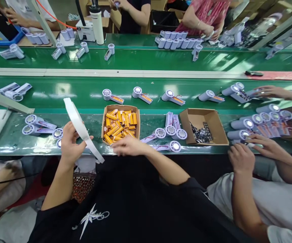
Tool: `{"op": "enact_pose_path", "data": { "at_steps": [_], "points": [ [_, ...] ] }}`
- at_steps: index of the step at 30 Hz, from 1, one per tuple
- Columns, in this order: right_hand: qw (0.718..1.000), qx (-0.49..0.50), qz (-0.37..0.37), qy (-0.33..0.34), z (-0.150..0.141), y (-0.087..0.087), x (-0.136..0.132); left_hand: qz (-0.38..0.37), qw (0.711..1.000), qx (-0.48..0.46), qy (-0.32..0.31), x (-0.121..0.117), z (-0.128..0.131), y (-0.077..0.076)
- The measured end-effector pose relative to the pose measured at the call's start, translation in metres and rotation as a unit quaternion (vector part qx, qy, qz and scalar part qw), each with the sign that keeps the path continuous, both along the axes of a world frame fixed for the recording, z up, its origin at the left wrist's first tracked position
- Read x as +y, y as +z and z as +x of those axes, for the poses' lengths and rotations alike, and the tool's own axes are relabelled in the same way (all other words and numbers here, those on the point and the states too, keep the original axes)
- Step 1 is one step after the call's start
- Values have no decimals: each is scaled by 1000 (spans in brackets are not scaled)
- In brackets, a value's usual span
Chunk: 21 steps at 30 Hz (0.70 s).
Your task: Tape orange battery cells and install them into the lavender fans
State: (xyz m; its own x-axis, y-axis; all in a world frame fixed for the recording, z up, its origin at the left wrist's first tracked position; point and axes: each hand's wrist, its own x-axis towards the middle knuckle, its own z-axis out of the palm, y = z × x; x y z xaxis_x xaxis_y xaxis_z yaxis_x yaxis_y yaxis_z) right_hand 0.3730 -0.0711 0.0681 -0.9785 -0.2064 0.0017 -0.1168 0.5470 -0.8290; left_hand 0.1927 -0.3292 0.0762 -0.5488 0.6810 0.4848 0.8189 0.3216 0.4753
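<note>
My left hand [71,141] is closed around a roll of white tape [76,118], held up on edge above the bench. A loose strip of it hangs down to the right, past the bench's front edge. My right hand [129,145] is at the near rim of a cardboard box [138,125] full of yellow-wrapped battery cells [115,130]. Its fingers look loosely bent and apart, slightly blurred, with nothing visible in them. Left of the tape lie several lilac handheld fan bodies [38,130]; more fan bodies [170,130] lie right of my right hand.
A cardboard box [220,131] of small dark parts stands to the right. Fan bodies with orange cells [172,97] lie spaced along the green conveyor [85,87]. A co-worker's hands [242,155] work at right beside more fan bodies [242,125]. Other people stand across the line.
</note>
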Motion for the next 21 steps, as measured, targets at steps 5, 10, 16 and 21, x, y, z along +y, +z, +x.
{"op": "enact_pose_path", "data": {
  "at_steps": [5, 10, 16, 21],
  "points": [
    [948, 84, 292, -93, -33, 3, 83, -37, 998, 45, -29, 8, 3, -12],
    [981, 16, 192, -23, -53, -9, 98, -101, 990, 78, -68, 27, 13, -23],
    [931, 49, -264, -247, -18, 13, 61, -135, 981, 123, -62, 26, 27, -18],
    [968, -9, -178, -176, -9, 44, 59, -141, 965, 196, -100, 33, 29, -3]
  ]
}}
